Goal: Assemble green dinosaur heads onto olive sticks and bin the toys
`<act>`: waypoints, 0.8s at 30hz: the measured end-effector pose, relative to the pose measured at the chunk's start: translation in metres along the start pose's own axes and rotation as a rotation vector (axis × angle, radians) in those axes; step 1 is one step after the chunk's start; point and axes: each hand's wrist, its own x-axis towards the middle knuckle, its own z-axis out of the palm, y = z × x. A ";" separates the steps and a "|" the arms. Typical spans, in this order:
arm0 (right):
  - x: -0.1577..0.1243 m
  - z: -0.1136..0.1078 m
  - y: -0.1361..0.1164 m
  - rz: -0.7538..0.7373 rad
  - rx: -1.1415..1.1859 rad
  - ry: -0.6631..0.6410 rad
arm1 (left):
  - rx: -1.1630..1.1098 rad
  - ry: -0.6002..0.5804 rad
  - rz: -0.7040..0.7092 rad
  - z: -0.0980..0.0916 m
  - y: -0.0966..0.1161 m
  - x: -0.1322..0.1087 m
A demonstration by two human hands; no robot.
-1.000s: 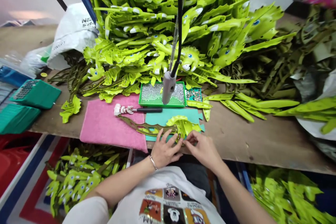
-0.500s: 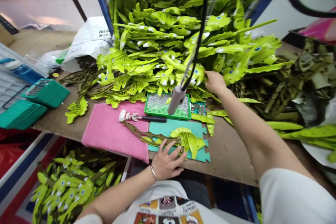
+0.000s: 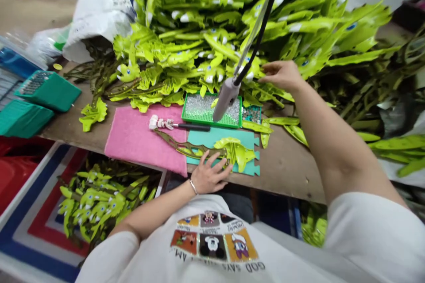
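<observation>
My left hand (image 3: 210, 174) lies with fingers spread over a lime-green dinosaur-head piece (image 3: 237, 152), joined to a long olive-brown plastic strip (image 3: 179, 143). That piece rests on a teal foam mat (image 3: 202, 137). My right hand (image 3: 282, 75) reaches to the front of a large pile of green dinosaur parts (image 3: 199, 48); its fingers are stretched out and apart, and nothing shows between them. A hammer (image 3: 192, 127) with a pale, wrapped head lies across a pink towel (image 3: 139, 141) and the mat.
A green tray of small metal pieces (image 3: 186, 117) sits behind the mat, under a hanging grey tool (image 3: 226, 99). Olive strips (image 3: 365, 93) heap at the right. Teal boxes (image 3: 53, 90) stand at the left. Below the table edge, a bin holds more green parts (image 3: 99, 203).
My view has tilted down, so the table sits higher in the picture. My right hand has drawn slightly off the pile and its fingers have spread. My left hand stays on the piece.
</observation>
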 end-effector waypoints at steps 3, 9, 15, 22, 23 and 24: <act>-0.006 0.000 -0.008 0.017 -0.001 -0.038 | -0.037 0.038 0.010 0.000 0.000 0.001; -0.053 -0.023 -0.015 0.096 -0.026 0.090 | -0.104 -0.017 0.018 -0.002 -0.001 0.001; -0.177 -0.064 0.045 0.244 0.000 0.320 | -0.102 -0.048 0.006 -0.005 0.003 0.000; -0.299 -0.072 0.102 0.364 0.010 0.053 | -0.083 -0.082 -0.073 -0.005 0.018 -0.003; -0.303 -0.065 0.096 0.286 0.021 0.017 | -0.085 -0.093 -0.090 -0.005 0.020 -0.003; -0.303 -0.055 0.088 0.198 0.042 -0.005 | -0.087 -0.099 -0.108 -0.005 0.022 -0.002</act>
